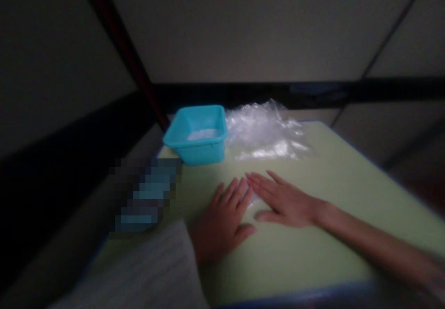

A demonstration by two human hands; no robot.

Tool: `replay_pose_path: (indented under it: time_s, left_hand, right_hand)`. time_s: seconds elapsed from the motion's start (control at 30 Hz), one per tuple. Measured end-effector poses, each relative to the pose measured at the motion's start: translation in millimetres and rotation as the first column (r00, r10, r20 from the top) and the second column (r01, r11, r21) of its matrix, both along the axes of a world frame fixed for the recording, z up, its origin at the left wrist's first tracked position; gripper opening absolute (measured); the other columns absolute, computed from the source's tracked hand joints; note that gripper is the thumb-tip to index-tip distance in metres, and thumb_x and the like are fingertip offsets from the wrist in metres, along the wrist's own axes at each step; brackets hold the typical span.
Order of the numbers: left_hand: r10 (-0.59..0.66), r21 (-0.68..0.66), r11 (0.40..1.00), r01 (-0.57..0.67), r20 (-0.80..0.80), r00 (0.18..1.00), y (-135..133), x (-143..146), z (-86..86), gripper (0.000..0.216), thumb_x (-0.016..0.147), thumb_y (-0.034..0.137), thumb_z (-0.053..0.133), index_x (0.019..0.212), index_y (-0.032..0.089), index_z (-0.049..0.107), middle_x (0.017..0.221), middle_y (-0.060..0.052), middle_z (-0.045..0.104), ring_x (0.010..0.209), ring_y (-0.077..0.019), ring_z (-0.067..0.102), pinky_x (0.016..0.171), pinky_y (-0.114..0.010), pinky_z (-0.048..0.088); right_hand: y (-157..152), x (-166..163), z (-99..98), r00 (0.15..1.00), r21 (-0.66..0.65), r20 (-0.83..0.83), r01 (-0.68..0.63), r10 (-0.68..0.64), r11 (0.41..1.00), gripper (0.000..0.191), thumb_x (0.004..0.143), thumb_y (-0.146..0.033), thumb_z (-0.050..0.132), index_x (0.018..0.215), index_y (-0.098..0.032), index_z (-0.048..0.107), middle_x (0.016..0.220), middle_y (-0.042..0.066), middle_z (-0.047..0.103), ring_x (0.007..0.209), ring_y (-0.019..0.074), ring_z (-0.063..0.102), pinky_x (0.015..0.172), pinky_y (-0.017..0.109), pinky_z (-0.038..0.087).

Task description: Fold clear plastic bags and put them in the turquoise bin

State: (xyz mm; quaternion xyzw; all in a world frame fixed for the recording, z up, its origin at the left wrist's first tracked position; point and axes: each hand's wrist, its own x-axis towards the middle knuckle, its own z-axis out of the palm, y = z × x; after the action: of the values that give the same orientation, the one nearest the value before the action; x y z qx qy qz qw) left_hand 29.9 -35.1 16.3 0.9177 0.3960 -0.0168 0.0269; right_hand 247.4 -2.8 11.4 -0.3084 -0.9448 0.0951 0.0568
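Head view: the left hand (222, 221) and right hand (285, 201) lie flat on the green table (347, 184), fingers straight, gripping nothing, tips meeting over a pale patch (255, 198) too blurred to name. Just beyond stand a blue tub (198, 137) and a heap of clear plastic (264, 130); the tub's whitish contents are hard to make out.

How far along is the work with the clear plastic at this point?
Done: nothing finished shows on the green table. In hand: left hand and right hand lie flat, seemingly on a clear piece. Left: the heap of clear plastic beside the teal tub.
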Motion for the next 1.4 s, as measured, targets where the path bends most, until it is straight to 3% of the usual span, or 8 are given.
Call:
replay_pose_path:
  time_s: [0.37,0.53,0.63,0.77,0.87,1.03,1.27,1.4]
  left_hand:
    - [-0.036,-0.105,0.994,0.041,0.041,0.998,3.2,-6.7,4.5,0.069,0.085,0.050,0.051,0.143,0.028,0.023,0.152,-0.014,0.011,0.139,-0.0355,0.004,0.106,-0.059,0.014]
    - [-0.058,-0.040,0.997,0.064,0.127,0.990,6.4,-9.0,-2.8,0.073,0.081,0.052,0.055,0.142,0.024,0.028,0.151,-0.016,0.018,0.138,-0.0357,0.013,0.107,-0.059,0.016]
    - [-0.053,0.052,0.998,0.041,0.237,0.970,12.2,-11.4,-4.8,0.074,0.077,0.043,0.060,0.140,0.013,0.034,0.146,-0.018,0.031,0.134,-0.0328,0.027,0.108,-0.054,0.020]
    - [-0.077,0.168,0.986,0.010,0.394,0.916,20.3,-14.3,-4.5,0.051,0.080,0.029,0.054,0.125,0.007,0.051,0.133,-0.017,0.049,0.125,-0.0281,0.043,0.107,-0.048,0.028]
    - [-0.099,0.182,0.983,0.019,0.439,0.893,22.6,-14.1,-5.6,0.039,0.080,0.024,0.051,0.116,0.008,0.058,0.125,-0.015,0.056,0.117,-0.0253,0.050,0.104,-0.043,0.036]
    - [-0.096,0.164,0.986,0.025,0.436,0.895,21.8,-11.8,-9.2,0.037,0.079,0.021,0.054,0.113,0.009,0.060,0.121,-0.014,0.060,0.112,-0.0251,0.053,0.099,-0.040,0.042]
    - [-0.095,0.151,0.988,0.031,0.440,0.893,20.7,-11.4,-6.6,0.038,0.076,0.025,0.058,0.112,0.011,0.059,0.118,-0.013,0.061,0.108,-0.0251,0.054,0.096,-0.041,0.043]
    - [-0.090,0.121,0.992,0.037,0.469,0.879,20.5,-9.6,-5.6,0.038,0.075,0.027,0.060,0.111,0.013,0.059,0.116,-0.012,0.062,0.107,-0.0246,0.055,0.095,-0.039,0.042]
  right_hand:
    - [2.1,2.8,-1.0,1.000,0.022,-0.028,0.007,-0.006,1.000,0.078,0.089,-0.060,0.036,0.147,-0.014,0.010,0.151,0.014,0.019,0.139,0.0256,0.014,0.112,0.051,0.006]
    - [5.8,7.5,-2.9,0.997,0.078,-0.072,0.032,-0.027,0.996,0.078,0.088,-0.057,0.040,0.146,-0.014,0.013,0.149,0.016,0.022,0.139,0.0257,0.017,0.111,0.051,0.010]
    - [9.3,10.9,1.6,0.995,0.168,-0.089,-0.033,0.049,0.985,0.071,0.088,-0.053,0.046,0.142,-0.011,0.027,0.148,0.017,0.028,0.138,0.0263,0.020,0.111,0.052,0.015]
    - [13.3,15.1,8.2,0.967,0.338,-0.103,-0.187,0.234,0.922,0.030,0.093,-0.034,0.047,0.112,-0.015,0.060,0.130,0.009,0.055,0.127,0.0212,0.041,0.111,0.048,0.020]
    - [14.4,16.3,8.5,0.947,0.428,-0.127,-0.216,0.295,0.878,0.020,0.094,-0.021,0.045,0.095,-0.016,0.065,0.112,0.005,0.066,0.114,0.0159,0.054,0.110,0.042,0.027]
    - [13.4,12.9,6.7,0.946,0.495,-0.089,-0.229,0.312,0.838,0.020,0.093,-0.015,0.045,0.088,-0.014,0.064,0.105,0.005,0.067,0.106,0.0151,0.058,0.109,0.040,0.032]
    - [14.8,5.8,5.0,0.954,0.462,-0.115,-0.197,0.278,0.865,0.022,0.093,-0.014,0.042,0.082,-0.015,0.061,0.098,0.005,0.067,0.099,0.0158,0.060,0.106,0.039,0.036]
    - [11.0,3.8,10.7,0.935,0.272,-0.292,-0.123,0.203,0.954,0.016,0.090,-0.016,0.043,0.090,-0.014,0.059,0.102,0.011,0.066,0.102,0.0201,0.058,0.102,0.044,0.038]
